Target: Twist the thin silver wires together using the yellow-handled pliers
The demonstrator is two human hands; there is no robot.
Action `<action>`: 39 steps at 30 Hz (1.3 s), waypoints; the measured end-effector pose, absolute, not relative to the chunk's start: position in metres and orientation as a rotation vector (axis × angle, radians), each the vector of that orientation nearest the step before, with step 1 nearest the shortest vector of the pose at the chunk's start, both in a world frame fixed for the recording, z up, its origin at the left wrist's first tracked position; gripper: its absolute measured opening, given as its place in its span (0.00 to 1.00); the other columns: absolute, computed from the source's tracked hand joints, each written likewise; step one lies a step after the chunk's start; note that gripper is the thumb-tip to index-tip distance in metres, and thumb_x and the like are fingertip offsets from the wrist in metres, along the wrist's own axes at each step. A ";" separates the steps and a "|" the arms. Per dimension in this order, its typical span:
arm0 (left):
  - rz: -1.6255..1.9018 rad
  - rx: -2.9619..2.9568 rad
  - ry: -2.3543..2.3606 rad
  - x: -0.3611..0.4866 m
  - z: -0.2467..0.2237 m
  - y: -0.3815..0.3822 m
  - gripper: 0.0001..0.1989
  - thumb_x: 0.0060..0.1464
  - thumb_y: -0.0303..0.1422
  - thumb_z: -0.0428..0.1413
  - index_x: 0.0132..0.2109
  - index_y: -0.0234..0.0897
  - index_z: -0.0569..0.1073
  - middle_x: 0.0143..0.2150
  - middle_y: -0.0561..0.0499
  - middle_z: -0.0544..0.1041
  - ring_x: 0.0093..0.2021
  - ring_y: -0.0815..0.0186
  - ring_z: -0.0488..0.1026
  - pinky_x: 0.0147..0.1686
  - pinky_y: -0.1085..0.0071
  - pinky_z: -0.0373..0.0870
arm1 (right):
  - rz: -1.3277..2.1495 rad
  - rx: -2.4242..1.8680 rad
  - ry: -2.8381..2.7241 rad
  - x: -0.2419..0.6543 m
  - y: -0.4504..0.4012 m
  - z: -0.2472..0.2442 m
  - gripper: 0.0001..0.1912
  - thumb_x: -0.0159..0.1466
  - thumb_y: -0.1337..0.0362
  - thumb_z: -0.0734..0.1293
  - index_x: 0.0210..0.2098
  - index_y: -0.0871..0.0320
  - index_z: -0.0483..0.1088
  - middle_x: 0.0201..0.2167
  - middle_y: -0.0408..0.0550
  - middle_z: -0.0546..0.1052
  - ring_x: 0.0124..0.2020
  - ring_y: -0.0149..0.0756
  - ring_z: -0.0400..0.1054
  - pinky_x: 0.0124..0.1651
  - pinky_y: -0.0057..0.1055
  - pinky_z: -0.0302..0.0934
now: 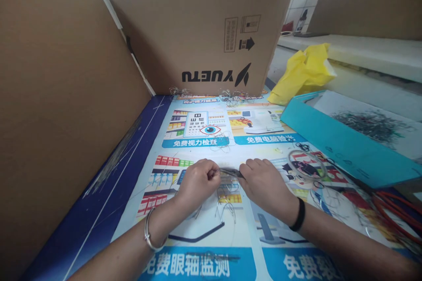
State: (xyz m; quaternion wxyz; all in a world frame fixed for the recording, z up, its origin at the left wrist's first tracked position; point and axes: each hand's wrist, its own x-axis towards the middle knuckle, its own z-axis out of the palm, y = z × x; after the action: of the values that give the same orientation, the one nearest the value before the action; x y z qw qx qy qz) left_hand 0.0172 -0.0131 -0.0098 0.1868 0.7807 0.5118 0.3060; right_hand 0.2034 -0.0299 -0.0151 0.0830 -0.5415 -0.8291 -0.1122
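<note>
Above the printed mat (pixel 198 153), my two hands work close together. My right hand (pixel 263 184), with a black band at the wrist, is closed around a pair of pliers (pixel 232 172) whose narrow dark jaws point left. My left hand (pixel 200 182), wearing a silver bangle, pinches at a thin wire (pixel 218 170) by the jaw tips. The exact grip point is too small to make out. Several bent wire pieces (pixel 227 210) lie just below the hands. More short wires (pixel 211 257) rest nearer the front edge.
Cardboard panels (pixel 198 26) stand at the left and back. Straight wires (pixel 114 158) lie along the left panel. At right are a blue box (pixel 336 136) with a pile of small wire pieces (pixel 369 125), a yellow bag (pixel 301 72), a wire coil (pixel 306 164) and red cords (pixel 392 213).
</note>
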 end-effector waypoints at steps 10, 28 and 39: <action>0.835 2.213 1.475 0.019 -0.007 -0.014 0.06 0.45 0.24 0.50 0.24 0.35 0.69 0.20 0.55 0.66 0.24 0.71 0.63 0.25 0.75 0.57 | -0.434 -1.591 -2.504 0.204 -0.029 -0.017 0.05 0.59 0.67 0.60 0.28 0.58 0.66 0.27 0.49 0.70 0.30 0.38 0.61 0.34 0.34 0.43; 0.864 2.074 1.415 0.017 -0.010 -0.012 0.05 0.45 0.25 0.51 0.25 0.35 0.70 0.20 0.57 0.66 0.22 0.73 0.63 0.24 0.77 0.58 | -0.233 -1.616 -2.494 0.205 -0.028 -0.015 0.06 0.60 0.64 0.61 0.28 0.58 0.66 0.28 0.47 0.70 0.32 0.37 0.62 0.36 0.33 0.44; 0.815 2.162 1.490 0.019 -0.009 -0.012 0.06 0.43 0.24 0.51 0.23 0.35 0.68 0.19 0.57 0.65 0.22 0.73 0.61 0.23 0.76 0.55 | -0.412 -1.604 -2.510 0.202 -0.029 -0.015 0.05 0.60 0.64 0.61 0.28 0.58 0.66 0.27 0.48 0.70 0.31 0.38 0.61 0.35 0.33 0.43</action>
State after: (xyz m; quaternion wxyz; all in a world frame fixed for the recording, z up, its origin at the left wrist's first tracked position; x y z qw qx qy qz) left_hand 0.0193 -0.0123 -0.0085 0.1947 0.7713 0.5316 0.2907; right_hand 0.2025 -0.0292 -0.0152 0.0674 -0.5322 -0.8328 -0.1369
